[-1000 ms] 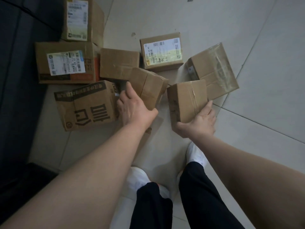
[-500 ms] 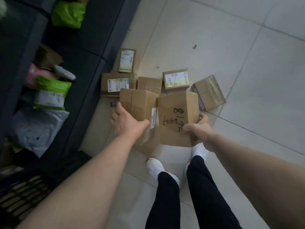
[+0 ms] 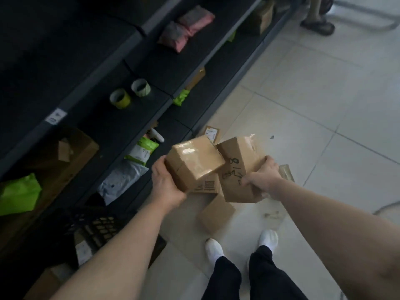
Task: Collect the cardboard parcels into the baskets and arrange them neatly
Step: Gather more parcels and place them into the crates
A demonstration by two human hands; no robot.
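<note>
My left hand (image 3: 166, 184) grips a taped cardboard parcel (image 3: 194, 162) by its near left corner, held up in the air. My right hand (image 3: 263, 177) grips a second cardboard parcel (image 3: 237, 167) with black handwriting on its side, right beside the first. Below them more parcels lie on the floor: a plain one (image 3: 216, 214), one with black print (image 3: 206, 186) and a labelled one (image 3: 213, 133) by the shelf foot. A dark plastic basket (image 3: 86, 224) sits at lower left, partly hidden by my left forearm, with a labelled parcel (image 3: 83, 250) inside it.
Dark shelving (image 3: 121, 68) runs along the left, holding green bags (image 3: 18, 194), pink bags (image 3: 186, 29), tape rolls (image 3: 129, 94) and an open carton (image 3: 65, 152). Another person's sandalled foot (image 3: 317, 26) stands at the top right. My feet (image 3: 238, 243) are on the pale tiled floor.
Both hands have lifted their parcels off the floor pile and I have stood up. The view has swung left toward the shelving and the basket.
</note>
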